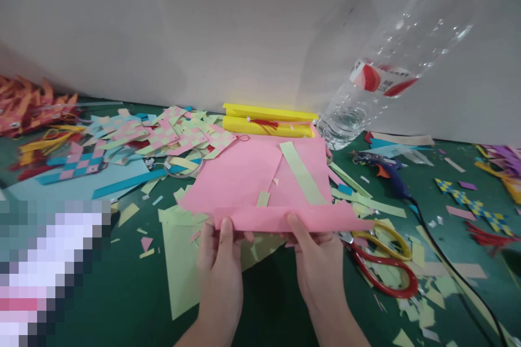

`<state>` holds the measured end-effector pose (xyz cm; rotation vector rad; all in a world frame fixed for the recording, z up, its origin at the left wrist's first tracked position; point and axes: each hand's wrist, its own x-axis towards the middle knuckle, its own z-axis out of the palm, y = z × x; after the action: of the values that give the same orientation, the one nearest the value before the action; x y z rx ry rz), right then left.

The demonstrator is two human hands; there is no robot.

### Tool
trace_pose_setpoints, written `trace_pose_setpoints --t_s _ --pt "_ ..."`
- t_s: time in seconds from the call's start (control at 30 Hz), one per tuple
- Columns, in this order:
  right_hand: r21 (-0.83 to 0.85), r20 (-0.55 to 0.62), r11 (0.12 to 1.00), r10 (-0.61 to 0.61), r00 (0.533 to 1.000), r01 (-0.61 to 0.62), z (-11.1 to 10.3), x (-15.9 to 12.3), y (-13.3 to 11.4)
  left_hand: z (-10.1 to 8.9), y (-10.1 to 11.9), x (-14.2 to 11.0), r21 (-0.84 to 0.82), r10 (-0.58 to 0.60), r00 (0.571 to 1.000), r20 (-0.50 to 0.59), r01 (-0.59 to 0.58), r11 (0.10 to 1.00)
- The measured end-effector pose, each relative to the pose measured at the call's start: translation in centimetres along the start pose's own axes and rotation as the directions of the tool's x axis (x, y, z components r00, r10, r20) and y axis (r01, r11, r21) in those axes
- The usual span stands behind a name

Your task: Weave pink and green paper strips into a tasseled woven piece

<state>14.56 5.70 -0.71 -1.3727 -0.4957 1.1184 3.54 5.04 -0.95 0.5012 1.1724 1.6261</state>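
Both my hands hold the near edge of a pink strip of paper, which runs crosswise in front of me. My left hand pinches it toward its left end, thumb on top and fingers curled underneath. Farther right, my right hand grips it the same way. Behind the strip lie flat pink sheets with a pale green strip on them. A pale green sheet sits partly beneath my left hand. Scissors with red and yellow handles rest just right of my right hand.
Woven paper pieces pile up at the back left. Folded yellow paper stands against the wall. A clear plastic bottle leans at the back right, near a blue glue gun with a black cord. Paper scraps litter the green table.
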Motion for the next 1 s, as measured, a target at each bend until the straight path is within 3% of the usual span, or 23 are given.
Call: trace_pose_setpoints --t_s 0.1,0.27,0.5,0.63,0.87,1.0 --pt "-0.075 -0.013 0.996 -0.057 0.998 0.056 0.4 -0.7 -0.6 0.0 0.6 0.5 -0.083 -0.007 1.0 -0.024 0.005 0.997" --pt "-0.064 -0.018 0.997 -0.048 0.999 0.047 0.5 -0.8 -0.8 0.3 0.8 0.4 -0.117 -0.021 1.0 -0.02 0.018 0.993" --pt "0.003 0.126 0.998 -0.068 0.99 0.069 0.5 -0.9 -0.4 0.1 -0.4 -0.9 0.122 -0.166 0.977 0.132 0.15 0.981" --pt "-0.007 0.094 0.996 -0.088 0.992 0.089 0.7 -0.9 -0.3 0.1 -0.3 -0.8 0.194 -0.243 0.968 0.054 0.229 0.954" --pt "-0.031 0.093 0.995 -0.088 0.992 0.092 1.1 -1.1 -0.9 0.7 0.3 -0.2 0.188 -0.196 0.98 0.034 0.187 0.964" --pt "-0.029 0.158 0.999 -0.013 0.987 0.018 0.8 -1.0 -0.5 0.5 0.3 -0.1 0.202 -0.192 0.981 -0.018 0.191 0.961"
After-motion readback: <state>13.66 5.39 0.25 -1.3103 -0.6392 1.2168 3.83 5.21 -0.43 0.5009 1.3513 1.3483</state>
